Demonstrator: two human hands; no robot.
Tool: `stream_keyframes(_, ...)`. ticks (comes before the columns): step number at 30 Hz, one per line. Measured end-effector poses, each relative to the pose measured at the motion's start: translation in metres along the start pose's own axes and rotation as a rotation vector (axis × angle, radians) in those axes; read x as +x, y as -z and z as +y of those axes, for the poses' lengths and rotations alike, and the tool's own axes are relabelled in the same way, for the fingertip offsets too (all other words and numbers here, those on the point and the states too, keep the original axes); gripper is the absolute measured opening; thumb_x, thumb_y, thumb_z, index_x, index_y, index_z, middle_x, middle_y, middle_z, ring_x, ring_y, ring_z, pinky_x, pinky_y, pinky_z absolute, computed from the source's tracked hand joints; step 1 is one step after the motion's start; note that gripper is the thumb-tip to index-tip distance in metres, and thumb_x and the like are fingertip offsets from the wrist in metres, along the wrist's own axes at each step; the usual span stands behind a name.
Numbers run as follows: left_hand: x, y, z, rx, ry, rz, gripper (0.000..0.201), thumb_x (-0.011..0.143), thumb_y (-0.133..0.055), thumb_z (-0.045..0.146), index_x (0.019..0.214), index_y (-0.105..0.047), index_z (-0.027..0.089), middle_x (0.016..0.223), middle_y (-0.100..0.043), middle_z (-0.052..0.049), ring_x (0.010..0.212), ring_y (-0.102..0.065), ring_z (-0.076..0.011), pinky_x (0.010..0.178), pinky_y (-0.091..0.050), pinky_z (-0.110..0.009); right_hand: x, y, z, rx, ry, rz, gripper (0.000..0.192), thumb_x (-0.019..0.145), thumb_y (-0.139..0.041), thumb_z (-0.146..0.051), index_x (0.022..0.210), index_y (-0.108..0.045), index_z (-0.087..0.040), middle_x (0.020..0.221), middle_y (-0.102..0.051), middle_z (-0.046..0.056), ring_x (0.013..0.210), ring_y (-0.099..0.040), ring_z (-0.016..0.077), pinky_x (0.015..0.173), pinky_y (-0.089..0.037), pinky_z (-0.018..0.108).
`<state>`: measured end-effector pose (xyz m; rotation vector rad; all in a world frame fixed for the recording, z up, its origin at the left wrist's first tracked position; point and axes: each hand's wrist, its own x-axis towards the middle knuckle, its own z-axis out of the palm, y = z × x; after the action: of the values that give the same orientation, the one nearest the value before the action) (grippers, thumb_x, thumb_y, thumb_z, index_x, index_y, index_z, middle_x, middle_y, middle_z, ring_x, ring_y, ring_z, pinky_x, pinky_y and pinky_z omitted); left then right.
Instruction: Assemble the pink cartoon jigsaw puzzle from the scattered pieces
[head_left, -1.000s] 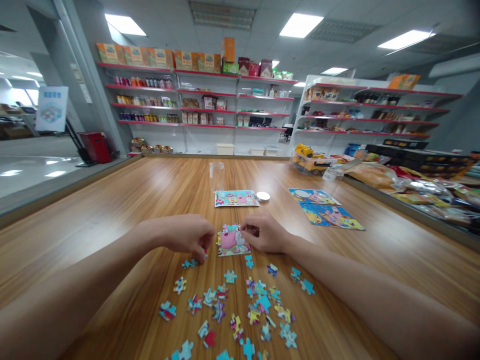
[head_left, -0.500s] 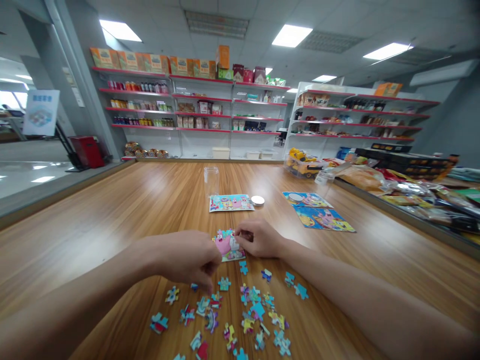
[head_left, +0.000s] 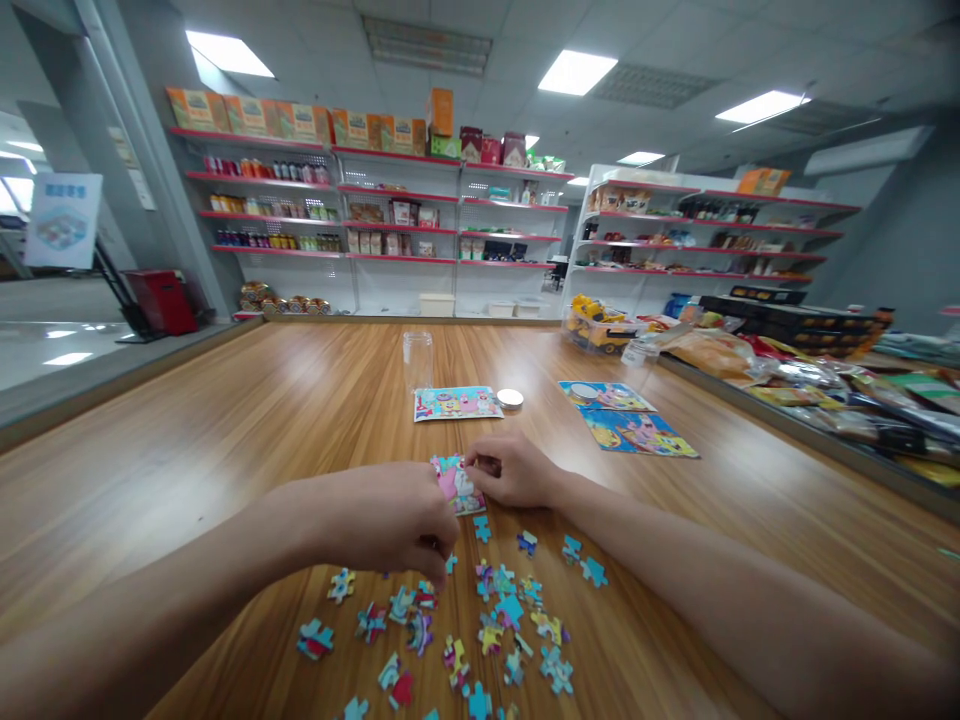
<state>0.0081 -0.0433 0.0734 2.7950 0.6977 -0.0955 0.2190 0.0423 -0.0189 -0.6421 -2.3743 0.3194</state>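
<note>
My left hand [head_left: 394, 520] hovers low over the wooden table [head_left: 225, 420], fingers pinched together on a loose puzzle piece [head_left: 442, 565] at the upper edge of several scattered pieces [head_left: 495, 610]. My right hand [head_left: 514, 470] lies on the right edge of a small partly assembled puzzle [head_left: 452, 478] showing a pink figure, fingers curled and holding it in place. The left hand covers the puzzle's lower left corner. Both forearms reach in from the bottom of the view.
Beyond the puzzle lie a picture card [head_left: 456, 403], a clear jar [head_left: 417, 362] and a white lid [head_left: 510, 398]. Two more picture cards [head_left: 637, 432] lie to the right. Packaged goods [head_left: 787, 370] and a toy truck box [head_left: 600, 325] line the right edge; store shelves [head_left: 375, 220] stand behind.
My left hand has moved from the puzzle's left side down and right onto the loose pieces. My right hand has stayed on the puzzle. The view has drifted slightly.
</note>
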Motion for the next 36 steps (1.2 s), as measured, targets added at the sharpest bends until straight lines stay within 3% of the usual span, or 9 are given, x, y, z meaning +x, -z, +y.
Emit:
stream_keyframes(5,-0.001,-0.005,-0.004,0.1,-0.068,0.107,0.024,0.081,-0.078,0.036,0.066,-0.07,0.02,0.055,-0.061,0.002,0.05,-0.048,-0.012,0.046,-0.029,-0.025,0.0,0.0,0.002,0.003,-0.016,-0.01,0.01,0.078,-0.061,-0.01,0.081,-0.069,-0.014,0.057,-0.055,-0.003,0.05,-0.046,0.0094,0.05,-0.034,0.02)
stream_keyframes(10,0.001,-0.01,-0.02,0.283,0.052,0.229,0.027,0.082,-0.075,0.047,0.084,-0.072,0.021,0.067,-0.067,-0.001,0.06,-0.059,-0.0179,0.053,-0.038,-0.026,0.0,0.0,0.003,-0.015,-0.011,-0.012,0.008,0.08,-0.062,-0.012,0.083,-0.068,-0.015,0.058,-0.058,-0.003,0.051,-0.049,0.0104,0.051,-0.035,0.021)
stream_keyframes(13,0.0,-0.017,-0.046,0.335,-0.059,0.436,0.049,0.086,-0.065,0.058,0.118,-0.063,0.022,0.099,-0.07,-0.008,0.094,-0.061,-0.0265,0.078,-0.049,-0.036,0.001,0.0,0.004,-0.046,-0.014,0.028,0.005,0.083,-0.062,-0.015,0.083,-0.067,-0.016,0.064,-0.062,-0.001,0.056,-0.052,0.0119,0.055,-0.038,0.022)
stream_keyframes(14,-0.001,-0.02,-0.056,0.326,-0.138,0.51,0.058,0.087,-0.06,0.063,0.129,-0.055,0.022,0.113,-0.067,-0.01,0.108,-0.057,-0.0292,0.091,-0.047,-0.042,0.002,0.001,0.004,-0.052,-0.011,0.05,0.006,0.084,-0.061,-0.015,0.084,-0.066,-0.017,0.067,-0.063,0.0,0.058,-0.054,0.0126,0.057,-0.04,0.023)
stream_keyframes(16,-0.005,-0.027,-0.075,0.312,-0.162,0.614,0.074,0.088,-0.052,0.07,0.144,-0.038,0.023,0.136,-0.054,-0.012,0.13,-0.04,-0.0341,0.107,-0.035,-0.051,0.005,0.002,0.003,-0.049,0.014,0.114,0.01,0.085,-0.058,-0.013,0.09,-0.066,-0.017,0.074,-0.066,0.001,0.064,-0.057,0.0143,0.063,-0.043,0.025)
stream_keyframes(21,-0.015,-0.041,-0.095,0.24,-0.049,0.556,0.093,0.087,-0.043,0.076,0.155,-0.009,0.023,0.156,-0.025,-0.015,0.144,-0.015,-0.0393,0.114,-0.02,-0.06,0.007,0.004,-0.003,-0.038,0.106,0.169,0.027,0.081,-0.058,-0.007,0.106,-0.062,-0.017,0.085,-0.068,0.004,0.082,-0.062,0.0193,0.079,-0.047,0.032)
stream_keyframes(25,-0.016,-0.042,-0.094,0.208,-0.01,0.474,0.091,0.09,-0.043,0.071,0.155,-0.002,0.023,0.158,-0.022,-0.013,0.146,-0.005,-0.0385,0.116,-0.012,-0.062,0.004,0.005,-0.002,-0.049,0.104,0.11,0.025,0.083,-0.059,-0.007,0.104,-0.063,-0.018,0.089,-0.068,0.005,0.087,-0.061,0.0206,0.082,-0.047,0.034)
stream_keyframes(29,-0.014,-0.041,-0.092,0.219,-0.035,0.465,0.084,0.091,-0.05,0.064,0.155,-0.01,0.026,0.157,-0.025,-0.011,0.146,-0.004,-0.0391,0.115,-0.009,-0.065,0.002,0.004,0.0,-0.064,0.129,0.057,0.019,0.081,-0.06,-0.008,0.098,-0.065,-0.018,0.091,-0.067,0.006,0.088,-0.06,0.0213,0.08,-0.048,0.034)
stream_keyframes(36,-0.009,-0.04,-0.078,0.219,-0.075,0.507,0.07,0.088,-0.058,0.058,0.145,-0.035,0.025,0.159,-0.017,-0.011,0.145,-0.004,-0.0404,0.116,-0.013,-0.063,-0.002,0.004,0.0,-0.093,0.114,-0.002,0.014,0.082,-0.06,-0.01,0.091,-0.069,-0.016,0.079,-0.061,0.004,0.075,-0.058,0.0183,0.069,-0.045,0.03)
